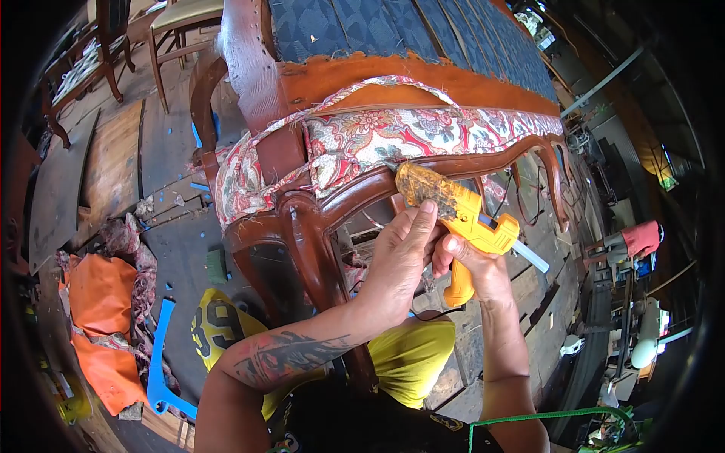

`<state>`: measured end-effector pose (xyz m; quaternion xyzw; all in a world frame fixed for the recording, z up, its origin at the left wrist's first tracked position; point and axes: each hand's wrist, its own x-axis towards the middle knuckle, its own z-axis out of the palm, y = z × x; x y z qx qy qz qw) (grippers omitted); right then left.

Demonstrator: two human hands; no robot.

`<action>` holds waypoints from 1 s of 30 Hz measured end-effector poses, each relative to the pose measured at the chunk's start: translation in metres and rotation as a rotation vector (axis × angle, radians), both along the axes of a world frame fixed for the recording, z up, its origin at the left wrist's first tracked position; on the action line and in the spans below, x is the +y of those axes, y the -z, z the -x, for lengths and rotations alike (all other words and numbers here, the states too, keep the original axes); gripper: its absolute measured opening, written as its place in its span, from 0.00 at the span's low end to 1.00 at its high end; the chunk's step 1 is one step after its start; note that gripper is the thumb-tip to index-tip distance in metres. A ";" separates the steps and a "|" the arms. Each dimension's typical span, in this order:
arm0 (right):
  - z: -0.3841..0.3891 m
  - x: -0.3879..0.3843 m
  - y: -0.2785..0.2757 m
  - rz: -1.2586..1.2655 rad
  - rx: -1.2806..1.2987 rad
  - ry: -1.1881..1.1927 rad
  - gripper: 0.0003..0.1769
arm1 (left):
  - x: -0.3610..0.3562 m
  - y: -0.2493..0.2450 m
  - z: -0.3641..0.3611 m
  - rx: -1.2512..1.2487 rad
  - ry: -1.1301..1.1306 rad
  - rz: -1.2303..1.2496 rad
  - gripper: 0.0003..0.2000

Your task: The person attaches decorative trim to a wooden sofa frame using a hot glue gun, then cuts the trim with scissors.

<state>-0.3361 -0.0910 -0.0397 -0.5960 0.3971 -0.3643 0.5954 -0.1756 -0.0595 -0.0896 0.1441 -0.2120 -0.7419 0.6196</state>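
My right hand (479,268) is wrapped round the grip of a yellow glue gun (491,232), whose front is stained dark. A clear glue stick (532,257) sticks out of its back end. My left hand (404,241) is closed against the front of the gun, thumb on its body; its other fingers are partly hidden. The nozzle points at the lower edge of a floral seat cover (393,128), where it meets the carved wooden rail (362,198) of a seat. A loose floral trim cord (375,81) lies along the cover and rises against the wooden back.
Blue patterned fabric (340,30) covers the backrest. Left on the plank floor lie an orange bundle (102,328), a blue curved strip (158,362) and a green block (216,266). Other chairs (181,19) stand behind. A red cloth (642,239) is at the right.
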 end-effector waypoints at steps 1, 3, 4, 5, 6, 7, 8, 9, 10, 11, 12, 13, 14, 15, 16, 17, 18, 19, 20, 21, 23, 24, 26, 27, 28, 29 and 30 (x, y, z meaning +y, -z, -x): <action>0.000 0.000 0.000 0.000 0.000 0.000 0.11 | 0.000 -0.001 0.000 -0.007 0.001 0.007 0.22; 0.000 0.000 0.000 0.019 -0.002 -0.001 0.12 | 0.000 -0.001 0.001 -0.014 0.002 0.014 0.22; 0.001 0.000 0.000 0.018 -0.002 0.000 0.12 | -0.001 -0.001 0.001 -0.015 0.003 0.019 0.22; 0.002 -0.001 0.000 0.016 -0.002 -0.005 0.12 | -0.001 0.000 0.001 -0.016 0.003 0.024 0.22; 0.003 -0.002 0.001 0.014 -0.003 -0.010 0.12 | -0.001 -0.001 0.002 -0.015 0.003 0.024 0.22; 0.003 -0.002 0.000 0.013 -0.002 -0.010 0.12 | -0.001 -0.001 0.003 -0.015 -0.003 0.019 0.22; 0.003 -0.003 0.000 0.012 -0.006 -0.012 0.12 | -0.002 -0.002 0.003 -0.015 -0.008 0.014 0.23; 0.003 -0.003 0.000 0.010 -0.009 -0.014 0.12 | -0.001 -0.003 0.002 -0.014 -0.007 0.014 0.23; 0.003 -0.003 -0.001 0.010 -0.009 -0.013 0.12 | -0.001 -0.005 0.001 -0.012 -0.002 0.024 0.23; 0.003 -0.004 -0.002 0.023 -0.010 -0.023 0.12 | -0.001 -0.006 0.000 -0.009 0.004 0.033 0.23; 0.002 -0.004 -0.003 0.035 -0.010 -0.033 0.12 | -0.001 -0.005 0.001 -0.008 0.005 0.033 0.23; 0.002 -0.004 -0.005 0.035 -0.009 -0.033 0.12 | -0.002 -0.004 0.001 -0.009 0.005 0.035 0.22; 0.002 -0.004 -0.006 0.030 -0.005 -0.027 0.13 | -0.003 -0.003 0.002 -0.010 0.006 0.035 0.22; 0.001 -0.003 -0.008 0.025 -0.001 -0.021 0.13 | -0.002 -0.004 0.002 -0.009 0.005 0.035 0.22; 0.002 -0.003 -0.009 0.026 0.000 -0.022 0.13 | -0.002 -0.006 0.002 -0.003 0.004 0.030 0.22; 0.002 -0.003 -0.010 0.011 0.007 -0.014 0.14 | -0.002 -0.007 0.002 0.003 0.003 0.023 0.22; 0.002 -0.002 -0.011 -0.005 0.015 -0.006 0.15 | -0.002 -0.007 0.001 0.004 0.003 0.024 0.22; 0.003 -0.002 -0.012 -0.004 0.017 -0.005 0.15 | -0.003 -0.007 0.001 0.005 0.003 0.030 0.22; 0.003 -0.003 -0.013 0.002 0.016 -0.011 0.15 | -0.003 -0.007 0.001 0.006 0.002 0.036 0.22; 0.003 -0.003 -0.013 0.008 0.016 -0.018 0.15 | -0.003 -0.007 0.001 0.008 0.002 0.037 0.22; 0.001 -0.002 -0.016 0.010 0.024 -0.014 0.16 | -0.003 -0.007 0.000 -0.002 0.007 0.029 0.22; 0.000 -0.001 -0.017 0.012 0.030 -0.009 0.16 | -0.004 -0.007 0.000 0.001 0.009 0.030 0.22; -0.001 0.001 -0.020 0.013 0.031 -0.004 0.16 | -0.005 -0.008 0.000 0.005 0.004 0.039 0.22; -0.002 0.002 -0.021 0.012 0.029 0.000 0.16 | -0.005 -0.008 0.000 0.008 0.004 0.040 0.22; -0.004 0.003 -0.023 0.013 0.031 0.000 0.16 | -0.005 -0.009 -0.001 0.016 0.015 0.051 0.22; -0.005 0.004 -0.026 0.014 0.054 0.010 0.16 | -0.005 -0.009 -0.002 0.024 0.025 0.061 0.22; -0.007 0.005 -0.029 0.016 0.078 0.020 0.16 | -0.005 -0.010 -0.003 0.027 0.025 0.063 0.22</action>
